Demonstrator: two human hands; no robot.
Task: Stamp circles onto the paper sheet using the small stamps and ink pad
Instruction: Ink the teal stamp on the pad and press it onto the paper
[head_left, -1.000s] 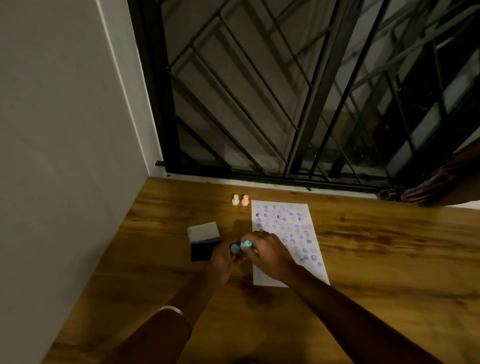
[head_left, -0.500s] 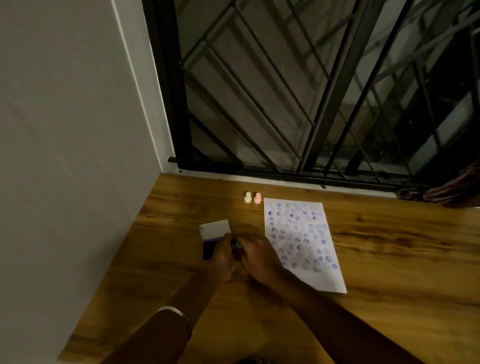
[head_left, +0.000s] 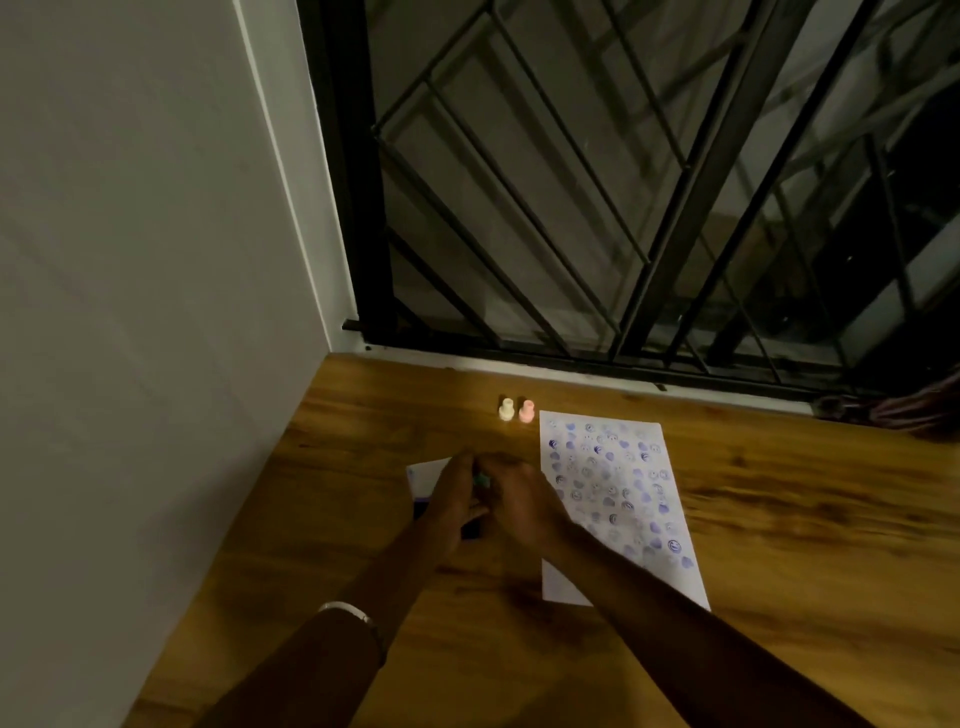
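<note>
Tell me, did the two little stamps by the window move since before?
No. The cream stamp and pink stamp stand side by side just off the paper sheet's far left corner, as before. Only the camera shifted.

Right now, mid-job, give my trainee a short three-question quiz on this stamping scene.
1. True or false: the cream stamp and pink stamp stand upright on the table, beside the far left corner of the paper sheet.
2. Where are the left hand and right hand? A) over the sheet's centre B) together over the ink pad, left of the sheet C) at the window grille.
3. Fill in: the small object glimpsed between the hands is ____ coloured.

Key: 1 true; 2 B; 3 teal.
</note>
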